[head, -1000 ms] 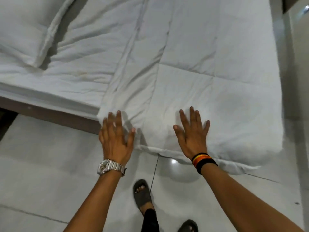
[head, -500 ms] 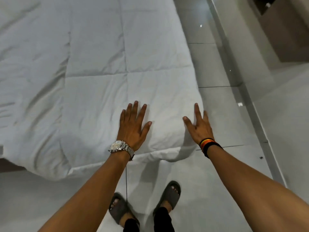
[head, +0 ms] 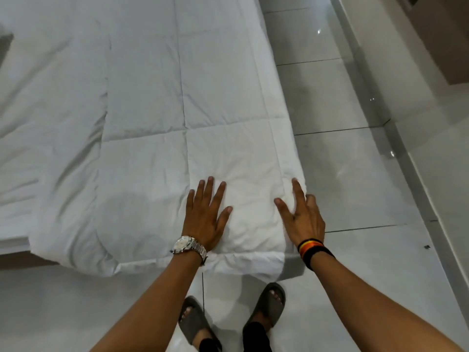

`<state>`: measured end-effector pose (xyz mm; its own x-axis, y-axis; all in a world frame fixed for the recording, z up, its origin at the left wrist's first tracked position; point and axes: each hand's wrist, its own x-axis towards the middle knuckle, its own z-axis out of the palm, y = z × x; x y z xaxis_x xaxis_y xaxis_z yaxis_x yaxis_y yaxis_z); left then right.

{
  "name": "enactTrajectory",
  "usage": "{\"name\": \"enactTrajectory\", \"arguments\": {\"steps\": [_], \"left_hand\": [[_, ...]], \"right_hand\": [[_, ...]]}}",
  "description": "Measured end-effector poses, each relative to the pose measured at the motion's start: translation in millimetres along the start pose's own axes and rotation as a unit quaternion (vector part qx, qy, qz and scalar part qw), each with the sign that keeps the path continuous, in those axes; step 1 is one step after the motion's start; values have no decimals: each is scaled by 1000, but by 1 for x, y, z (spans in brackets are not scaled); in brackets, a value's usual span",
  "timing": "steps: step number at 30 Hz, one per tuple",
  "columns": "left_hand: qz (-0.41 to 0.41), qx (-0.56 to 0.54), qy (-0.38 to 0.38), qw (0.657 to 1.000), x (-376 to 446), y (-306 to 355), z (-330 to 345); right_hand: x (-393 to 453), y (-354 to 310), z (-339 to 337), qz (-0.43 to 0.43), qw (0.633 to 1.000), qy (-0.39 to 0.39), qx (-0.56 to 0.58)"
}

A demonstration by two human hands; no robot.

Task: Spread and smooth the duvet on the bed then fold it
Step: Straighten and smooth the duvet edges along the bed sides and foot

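A white quilted duvet [head: 142,118] lies spread over the bed, its near edge hanging over the bed's end and its near right corner close to me. My left hand [head: 206,217], with a silver watch on the wrist, presses flat on the duvet near that edge, fingers apart. My right hand [head: 303,214], with a striped wristband, rests on the duvet's right corner edge; its outer fingers curl over the side, thumb and forefinger lying on top.
Glossy white floor tiles [head: 355,174] run along the bed's right side and in front of it. My two feet in dark slippers [head: 266,306] stand at the bed's end. A brown bed frame [head: 15,260] shows at lower left. Brown furniture [head: 451,34] stands at far right.
Both hands have slid rightwards along the duvet's near edge to its right corner, and I have stepped the same way. My right hand's fingers now curl over the side edge.
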<state>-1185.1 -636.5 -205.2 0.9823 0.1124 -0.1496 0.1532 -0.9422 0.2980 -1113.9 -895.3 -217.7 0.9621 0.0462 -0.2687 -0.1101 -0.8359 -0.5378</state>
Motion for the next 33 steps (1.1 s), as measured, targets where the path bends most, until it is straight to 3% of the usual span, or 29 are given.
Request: {"name": "enactTrajectory", "arguments": {"steps": [3, 6, 8, 12, 16, 19, 23, 28, 33], "left_hand": [[1, 17, 46, 999, 3, -18, 3], [-72, 24, 92, 993, -3, -58, -5], [-103, 22, 81, 991, -14, -89, -15], [-93, 32, 96, 991, -35, -139, -37], [-160, 57, 169, 971, -38, -216, -70], [-205, 53, 146, 966, -34, -287, -91], [-277, -2, 57, 959, -54, -349, -83], [-286, -76, 90, 951, -76, -357, -86], [-329, -166, 173, 913, -148, -320, -55]], "right_hand": [[5, -22, 11, -107, 989, 60, -85], [22, -43, 31, -217, 961, 29, -166], [27, -52, 46, -208, 955, -13, -211], [27, -60, 55, -175, 964, -8, -199], [26, -118, 62, -255, 947, -2, -197], [28, -197, 96, -299, 932, -13, -204], [26, -253, 159, -265, 920, -83, -276], [17, -250, 157, -231, 944, -66, -226], [-24, -163, 108, -109, 979, 18, -171]]}}
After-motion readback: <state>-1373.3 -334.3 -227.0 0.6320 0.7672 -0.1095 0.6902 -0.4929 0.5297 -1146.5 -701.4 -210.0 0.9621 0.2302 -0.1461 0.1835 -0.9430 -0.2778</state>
